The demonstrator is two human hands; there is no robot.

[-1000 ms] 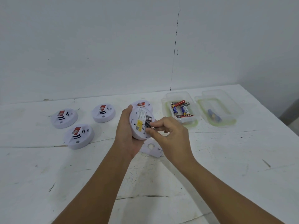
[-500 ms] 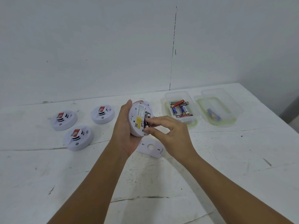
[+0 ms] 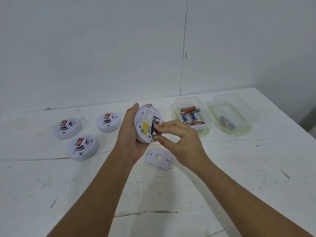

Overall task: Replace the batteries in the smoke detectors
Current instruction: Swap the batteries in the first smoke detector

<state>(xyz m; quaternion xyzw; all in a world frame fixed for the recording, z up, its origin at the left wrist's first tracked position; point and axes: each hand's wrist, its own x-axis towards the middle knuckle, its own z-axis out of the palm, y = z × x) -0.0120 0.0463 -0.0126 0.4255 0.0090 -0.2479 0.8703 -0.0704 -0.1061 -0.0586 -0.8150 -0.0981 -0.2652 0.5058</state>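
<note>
Cradling a round white smoke detector (image 3: pixel 145 124) upturned, left hand (image 3: pixel 130 134) curled round it | right hand (image 3: pixel 179 139) pinched black battery (image 3: pixel 154 128) in its bay | EVEREADY batteries (image 3: pixel 195 115) in clear tub (image 3: pixel 203 130) on tabletop (image 3: pixel 153 194)

Scuffed white table (image 3: pixel 239 177), pale wall (image 3: pixel 85 48)
</note>
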